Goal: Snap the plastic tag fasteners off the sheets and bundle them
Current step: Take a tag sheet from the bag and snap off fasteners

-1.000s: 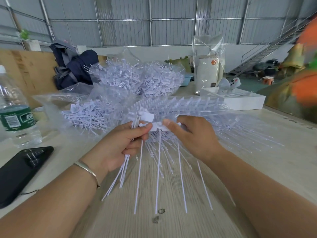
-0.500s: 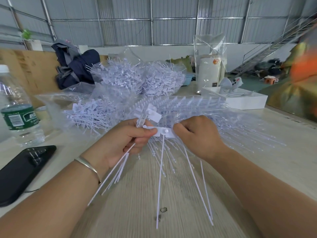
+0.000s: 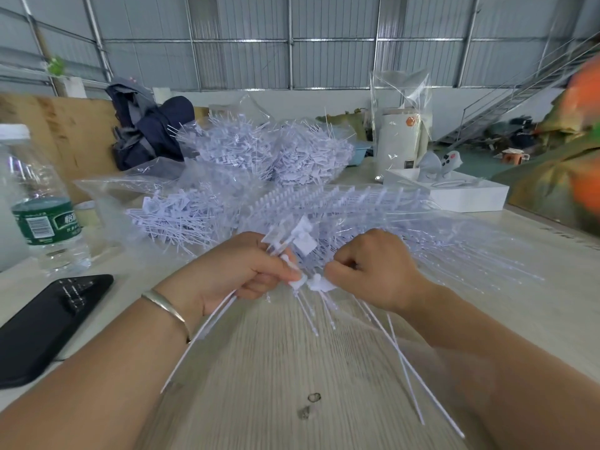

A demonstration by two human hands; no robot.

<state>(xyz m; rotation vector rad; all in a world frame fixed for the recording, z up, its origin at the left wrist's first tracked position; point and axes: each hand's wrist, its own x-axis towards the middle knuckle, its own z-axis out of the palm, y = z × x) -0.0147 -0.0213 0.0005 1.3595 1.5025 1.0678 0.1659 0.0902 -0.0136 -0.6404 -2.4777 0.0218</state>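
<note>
My left hand [image 3: 240,271] grips a small bundle of loose white tag fasteners [image 3: 285,241]; their flat heads stick up above my fingers and their thin tails trail down to the left. My right hand [image 3: 373,271] pinches a short strip of fasteners [image 3: 319,284] whose long tails hang toward me over the table. Both hands meet at the strip's near end, thumb tips almost touching. Behind my hands lies a stack of uncut fastener sheets [image 3: 357,203]. A pile of loose fasteners [image 3: 181,216] lies on clear plastic at the left.
A black phone [image 3: 45,323] and a water bottle [image 3: 39,209] sit at the left. Bagged heaps of fasteners [image 3: 266,154] fill the table's middle back, a white box [image 3: 454,193] and a wrapped cylinder [image 3: 399,141] the back right. Wooden tabletop [image 3: 276,368] lies under my forearms.
Both hands have dropped toward me with the strip. My left thumb has slid along the strip toward my right hand, and the bundle's heads now stand higher above my left fingers.
</note>
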